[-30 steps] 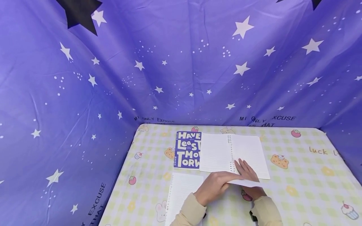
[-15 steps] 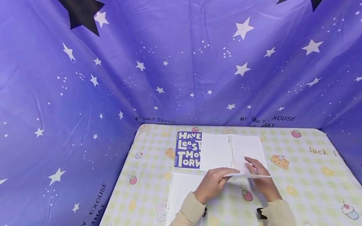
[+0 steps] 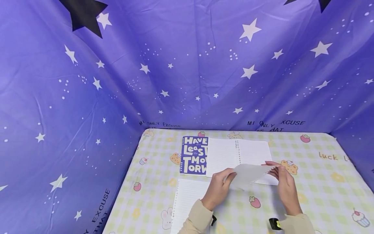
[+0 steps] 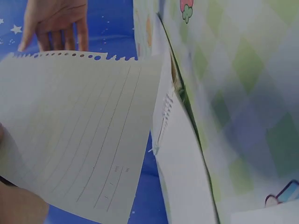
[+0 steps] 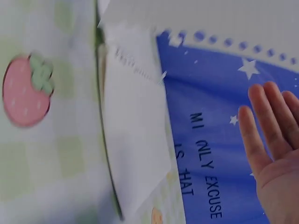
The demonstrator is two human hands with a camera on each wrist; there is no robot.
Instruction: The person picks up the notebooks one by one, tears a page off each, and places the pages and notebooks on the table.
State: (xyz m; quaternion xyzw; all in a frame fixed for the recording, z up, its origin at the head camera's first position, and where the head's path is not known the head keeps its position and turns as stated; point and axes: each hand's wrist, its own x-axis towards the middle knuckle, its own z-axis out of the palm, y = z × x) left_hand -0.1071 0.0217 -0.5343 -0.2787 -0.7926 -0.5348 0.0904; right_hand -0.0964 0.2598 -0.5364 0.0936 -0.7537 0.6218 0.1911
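Observation:
My left hand (image 3: 217, 187) pinches a lined, loose sheet of paper (image 3: 245, 175) by its left side, thumb on top. The sheet is raised over the open spiral notebook (image 3: 254, 150). Ragged punched holes run along the sheet's far edge, clear in the left wrist view on the lined sheet (image 4: 79, 116). Beside that edge is my right hand (image 3: 286, 187); in the right wrist view the right hand (image 5: 280, 144) has its fingers straight, apart from the punched edge. The notebook's lower middle is hidden behind the sheet.
A purple notebook (image 3: 194, 156) with white lettering lies partly under the open notebook's left side. Nearer, left of my left forearm, another punched sheet (image 3: 190, 198) lies on the checked tablecloth (image 3: 315, 182). A purple star-printed curtain (image 3: 198, 65) surrounds the table.
The sheet has come up off the notebook and now tilts to show its face. My right hand has left the notebook page and moved right to beside the sheet's punched edge.

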